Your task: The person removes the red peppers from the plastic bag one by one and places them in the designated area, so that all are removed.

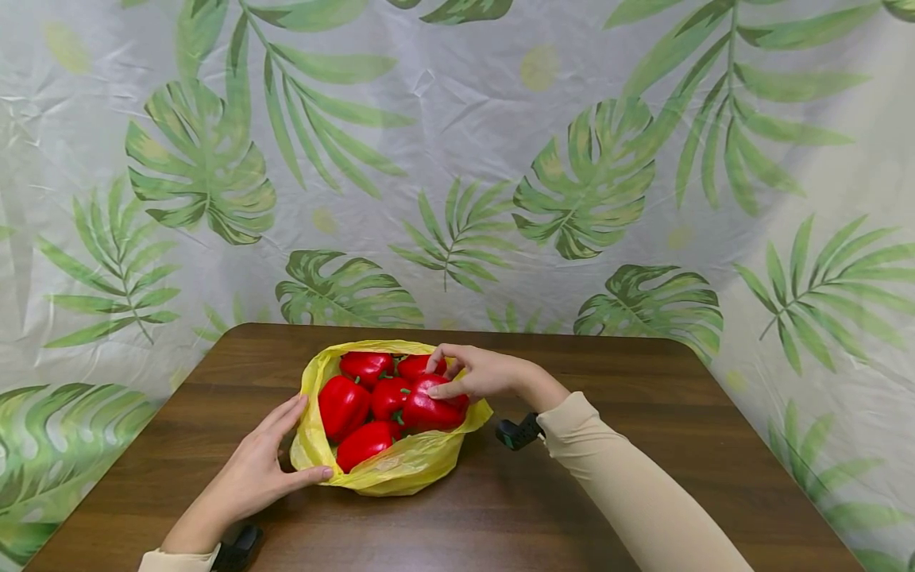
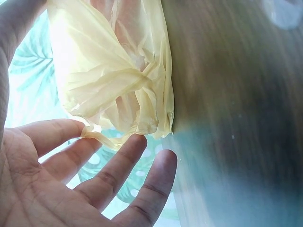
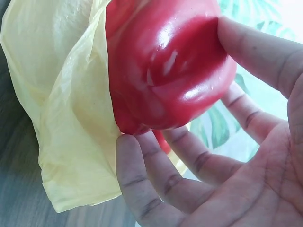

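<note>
At the near edge, a left sleeve [image 1: 179, 562] enters at the lower left, with a dark device [image 1: 239, 548] strapped at the wrist. The left hand [image 1: 253, 469] angles forward and to the right, its fingers [image 2: 111, 170] spread and loosely extended rather than clenched. The thumb points right along the near-left rim of the yellow bag [image 1: 407, 473], and the other fingers reach forward to its left side; in the left wrist view, fingertips touch the crinkled plastic.

The right sleeve [image 1: 629, 477] comes in from the lower right, running diagonally forward to a cuff beside a second dark device [image 1: 518, 431]. From there the right hand [image 1: 489, 372] turns left over the bag's right side. Its fingers grip a red pepper [image 1: 429, 413], the thumb on one side and the fingertips bent against another, as the right wrist view shows.

That pepper sits at the right of the open bag, close against five other red peppers [image 1: 345, 407]. The bag rests on the brown bench [image 1: 608, 397], left of its middle. Behind the bench hangs a pale cloth [image 1: 457, 119] printed with green leaves.
</note>
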`<state>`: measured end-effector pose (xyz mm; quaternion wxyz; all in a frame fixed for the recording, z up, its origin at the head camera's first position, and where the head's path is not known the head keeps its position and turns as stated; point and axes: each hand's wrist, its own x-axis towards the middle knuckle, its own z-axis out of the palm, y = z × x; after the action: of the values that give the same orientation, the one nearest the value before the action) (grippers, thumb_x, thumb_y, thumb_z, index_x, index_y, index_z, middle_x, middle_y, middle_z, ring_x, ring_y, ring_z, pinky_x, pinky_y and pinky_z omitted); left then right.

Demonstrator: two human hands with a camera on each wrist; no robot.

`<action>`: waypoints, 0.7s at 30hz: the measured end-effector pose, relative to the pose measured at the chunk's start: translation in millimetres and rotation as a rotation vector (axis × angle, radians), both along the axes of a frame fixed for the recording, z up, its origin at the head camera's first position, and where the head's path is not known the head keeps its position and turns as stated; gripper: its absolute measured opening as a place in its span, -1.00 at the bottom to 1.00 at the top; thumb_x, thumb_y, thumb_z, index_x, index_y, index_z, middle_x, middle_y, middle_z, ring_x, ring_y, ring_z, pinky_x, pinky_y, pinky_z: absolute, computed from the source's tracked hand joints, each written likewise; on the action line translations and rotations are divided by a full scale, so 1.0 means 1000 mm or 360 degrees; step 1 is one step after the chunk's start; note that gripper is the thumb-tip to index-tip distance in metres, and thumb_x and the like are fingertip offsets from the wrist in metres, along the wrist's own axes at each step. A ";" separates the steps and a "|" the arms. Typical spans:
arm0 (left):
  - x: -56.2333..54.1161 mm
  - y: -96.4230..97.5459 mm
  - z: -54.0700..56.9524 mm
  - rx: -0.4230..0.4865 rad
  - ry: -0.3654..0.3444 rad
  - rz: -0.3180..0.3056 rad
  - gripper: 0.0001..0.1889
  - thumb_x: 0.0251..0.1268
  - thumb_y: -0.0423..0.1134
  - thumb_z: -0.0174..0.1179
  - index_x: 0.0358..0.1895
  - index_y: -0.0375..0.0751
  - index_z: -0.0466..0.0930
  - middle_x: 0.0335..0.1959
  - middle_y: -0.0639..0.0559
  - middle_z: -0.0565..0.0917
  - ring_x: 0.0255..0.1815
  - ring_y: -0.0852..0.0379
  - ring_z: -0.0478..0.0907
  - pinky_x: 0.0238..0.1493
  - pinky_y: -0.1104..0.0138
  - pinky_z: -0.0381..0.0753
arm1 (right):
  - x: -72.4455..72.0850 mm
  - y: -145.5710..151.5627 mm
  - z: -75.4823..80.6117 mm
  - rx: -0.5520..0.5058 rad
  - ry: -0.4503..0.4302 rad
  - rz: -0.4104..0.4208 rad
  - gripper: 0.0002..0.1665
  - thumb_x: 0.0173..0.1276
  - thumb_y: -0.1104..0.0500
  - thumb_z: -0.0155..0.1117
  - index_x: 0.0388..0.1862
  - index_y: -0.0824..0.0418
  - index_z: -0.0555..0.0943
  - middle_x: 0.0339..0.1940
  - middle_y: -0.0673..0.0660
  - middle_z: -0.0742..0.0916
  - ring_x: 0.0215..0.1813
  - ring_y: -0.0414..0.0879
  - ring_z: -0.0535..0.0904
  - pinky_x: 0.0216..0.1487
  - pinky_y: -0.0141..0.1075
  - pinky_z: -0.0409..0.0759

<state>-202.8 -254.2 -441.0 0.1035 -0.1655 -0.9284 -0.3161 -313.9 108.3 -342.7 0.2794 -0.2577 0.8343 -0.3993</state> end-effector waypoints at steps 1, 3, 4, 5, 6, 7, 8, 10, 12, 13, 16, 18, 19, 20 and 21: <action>0.000 0.000 0.000 0.0000 -0.0003 0.0001 0.23 0.07 0.26 0.63 0.67 -0.37 0.23 0.65 -0.36 0.30 0.50 -0.45 0.46 0.00 -0.05 0.82 | 0.001 0.001 0.000 -0.0006 0.0013 -0.0003 -0.57 0.53 0.05 0.40 0.23 0.12 0.48 0.16 0.26 0.66 0.03 0.00 0.64 -0.07 -0.18 0.74; 0.000 0.000 0.000 -0.0004 -0.0005 0.0004 0.23 0.07 0.27 0.63 0.67 -0.37 0.23 0.65 -0.36 0.30 0.50 -0.45 0.46 -0.01 -0.05 0.82 | 0.002 0.003 0.000 -0.0030 0.0026 -0.0013 -0.57 0.54 0.06 0.40 0.24 0.14 0.47 0.13 0.26 0.67 0.03 0.00 0.65 -0.04 -0.17 0.76; 0.000 0.000 0.000 -0.0004 -0.0006 0.0004 0.23 0.07 0.27 0.63 0.67 -0.37 0.23 0.65 -0.36 0.30 0.50 -0.45 0.46 -0.01 -0.05 0.82 | 0.003 0.004 0.000 -0.0043 0.0030 -0.0020 -0.56 0.54 0.07 0.39 0.24 0.14 0.47 0.13 0.26 0.67 0.03 0.00 0.66 -0.03 -0.17 0.77; 0.000 0.000 0.000 -0.0005 -0.0006 0.0005 0.23 0.07 0.27 0.63 0.67 -0.37 0.23 0.65 -0.36 0.30 0.50 -0.46 0.46 -0.02 -0.05 0.83 | 0.003 0.005 0.000 -0.0057 0.0028 -0.0032 -0.56 0.54 0.08 0.39 0.25 0.14 0.46 0.12 0.26 0.68 0.04 0.00 0.66 -0.02 -0.17 0.77; 0.000 0.000 0.000 -0.0005 -0.0005 0.0005 0.23 0.07 0.27 0.63 0.67 -0.37 0.23 0.65 -0.36 0.30 0.50 -0.45 0.46 -0.02 -0.05 0.83 | 0.004 0.006 0.000 -0.0072 0.0022 -0.0046 -0.57 0.55 0.08 0.39 0.26 0.14 0.46 0.12 0.26 0.68 0.05 0.01 0.67 0.00 -0.15 0.78; 0.000 0.000 0.000 -0.0006 -0.0005 0.0006 0.23 0.07 0.27 0.63 0.67 -0.37 0.23 0.65 -0.36 0.30 0.50 -0.45 0.46 -0.02 -0.04 0.83 | 0.005 0.008 0.001 -0.0084 0.0015 -0.0060 -0.57 0.56 0.08 0.38 0.26 0.14 0.45 0.12 0.26 0.68 0.07 0.01 0.67 0.01 -0.15 0.79; 0.000 0.000 0.000 -0.0008 -0.0005 0.0007 0.23 0.07 0.27 0.63 0.67 -0.37 0.23 0.65 -0.36 0.30 0.50 -0.45 0.46 -0.03 -0.04 0.83 | 0.005 0.010 0.001 -0.0101 0.0005 -0.0075 -0.57 0.57 0.09 0.37 0.27 0.14 0.45 0.13 0.27 0.67 0.07 0.02 0.68 0.03 -0.13 0.79; 0.000 0.000 0.000 -0.0010 -0.0005 0.0009 0.23 0.07 0.27 0.63 0.67 -0.37 0.23 0.65 -0.36 0.30 0.50 -0.45 0.46 -0.03 -0.03 0.83 | 0.006 0.014 0.001 -0.0120 0.0000 -0.0104 -0.57 0.59 0.07 0.35 0.28 0.13 0.43 0.13 0.28 0.67 0.06 0.03 0.68 0.04 -0.08 0.79; 0.000 0.000 0.000 -0.0013 -0.0006 0.0009 0.23 0.07 0.28 0.62 0.67 -0.37 0.23 0.65 -0.36 0.30 0.50 -0.45 0.46 -0.03 -0.03 0.83 | 0.007 0.018 0.002 -0.0130 0.0009 -0.0125 -0.56 0.62 0.05 0.32 0.31 0.12 0.41 0.15 0.29 0.68 0.04 0.04 0.68 0.03 -0.05 0.78; 0.000 0.000 0.000 -0.0016 -0.0005 0.0011 0.23 0.06 0.28 0.62 0.66 -0.37 0.23 0.65 -0.36 0.30 0.50 -0.45 0.46 -0.03 -0.03 0.83 | 0.008 0.020 0.003 -0.0132 0.0016 -0.0136 -0.55 0.63 0.04 0.30 0.33 0.12 0.40 0.15 0.30 0.68 0.02 0.04 0.68 0.01 -0.06 0.77; 0.000 0.000 0.000 -0.0019 0.0002 0.0012 0.23 0.06 0.28 0.62 0.66 -0.37 0.24 0.65 -0.36 0.30 0.51 -0.45 0.45 -0.02 -0.05 0.82 | 0.009 0.027 0.003 -0.0131 0.0034 -0.0182 -0.51 0.65 -0.02 0.27 0.39 0.07 0.37 0.17 0.32 0.67 -0.04 0.06 0.68 -0.10 -0.11 0.73; 0.000 0.000 0.000 -0.0019 0.0005 0.0012 0.23 0.06 0.28 0.62 0.66 -0.37 0.24 0.65 -0.36 0.31 0.52 -0.45 0.44 0.00 -0.06 0.82 | 0.010 0.032 0.004 -0.0154 0.0018 -0.0212 -0.49 0.66 -0.04 0.26 0.44 0.04 0.36 0.20 0.33 0.65 -0.03 0.06 0.69 -0.12 -0.15 0.73; 0.000 0.000 0.000 -0.0017 0.0005 0.0011 0.23 0.06 0.28 0.62 0.66 -0.38 0.24 0.65 -0.36 0.30 0.52 -0.45 0.44 0.00 -0.06 0.82 | 0.010 0.034 0.003 -0.0166 0.0008 -0.0225 -0.47 0.66 -0.05 0.25 0.45 0.02 0.36 0.20 0.33 0.64 -0.03 0.07 0.69 -0.14 -0.17 0.72; 0.000 0.000 0.000 -0.0013 0.0002 0.0009 0.23 0.07 0.28 0.62 0.66 -0.37 0.23 0.65 -0.36 0.30 0.52 -0.45 0.43 0.00 -0.06 0.82 | 0.010 0.037 0.003 -0.0184 -0.0007 -0.0234 -0.46 0.67 -0.05 0.24 0.47 0.02 0.35 0.21 0.34 0.64 -0.02 0.07 0.70 -0.13 -0.17 0.73; 0.000 0.000 0.000 -0.0011 0.0000 0.0009 0.23 0.07 0.28 0.62 0.67 -0.37 0.23 0.65 -0.36 0.30 0.52 -0.46 0.43 0.00 -0.06 0.82 | 0.010 0.039 0.003 -0.0204 -0.0022 -0.0237 -0.46 0.67 -0.05 0.23 0.49 0.02 0.35 0.21 0.35 0.63 -0.01 0.07 0.70 -0.12 -0.16 0.74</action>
<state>-202.8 -254.4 -440.8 0.1038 -0.1633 -0.9299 -0.3127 -304.0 147.3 -339.8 0.2376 -0.2097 0.8220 -0.4732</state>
